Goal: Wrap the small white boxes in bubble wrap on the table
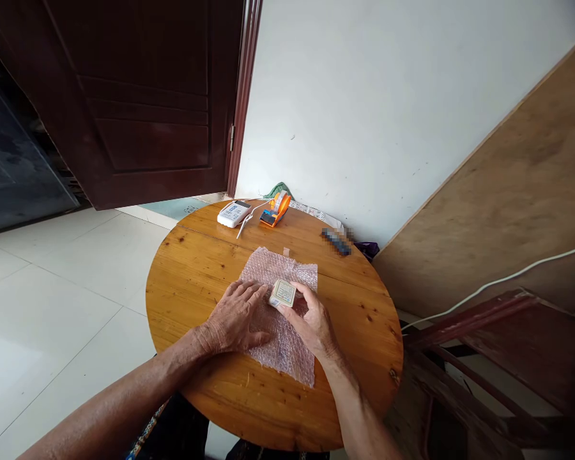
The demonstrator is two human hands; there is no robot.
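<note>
A sheet of bubble wrap [278, 271] lies in the middle of the round wooden table [206, 275]. My left hand [237, 316] rests flat on its near left part, fingers stretched out. My right hand [309, 319] holds a small square box [283, 292] with a pale printed label, pinched between thumb and fingers just above the wrap. The two hands are close together, almost touching.
At the table's far edge lie a white device [233, 213] with a cord, an orange tape dispenser [276, 209] and a dark blurred object [336, 242]. A small piece of tape [286, 252] sits beyond the wrap. A brown board [508, 191] leans at the right; a dark door [144, 96] stands behind.
</note>
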